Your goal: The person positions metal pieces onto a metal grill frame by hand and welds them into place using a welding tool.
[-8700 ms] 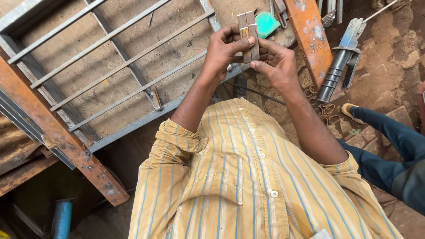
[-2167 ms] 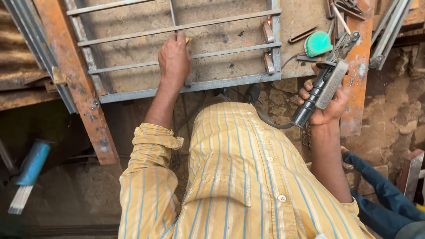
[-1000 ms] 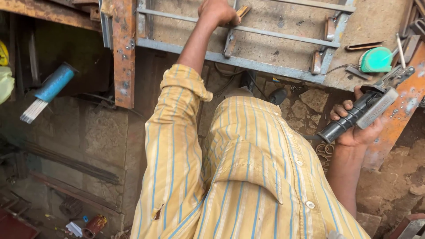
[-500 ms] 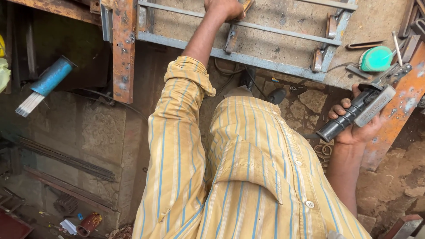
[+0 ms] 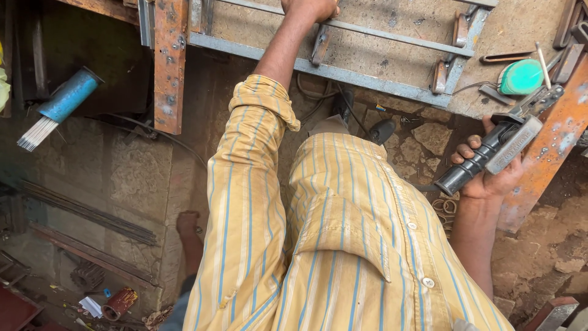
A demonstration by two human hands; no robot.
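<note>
The right hand [image 5: 487, 168] is clenched around the black handle of a welding holder [image 5: 496, 150] — the handle runs slantwise through the fist, its metal clamp end sticking out above the thumb toward a green disc [image 5: 520, 76]. The left hand [image 5: 309, 7] reaches up to the grey metal frame [image 5: 343, 72] on the workbench, its fingers closed over a thin bar [image 5: 392, 40] — the frame lies well apart from the holder.

Left hand [image 5: 309, 7] rests on the grey metal frame [image 5: 343, 73]; right hand [image 5: 487, 175] grips a black-handled electrode holder [image 5: 490, 153]
</note>
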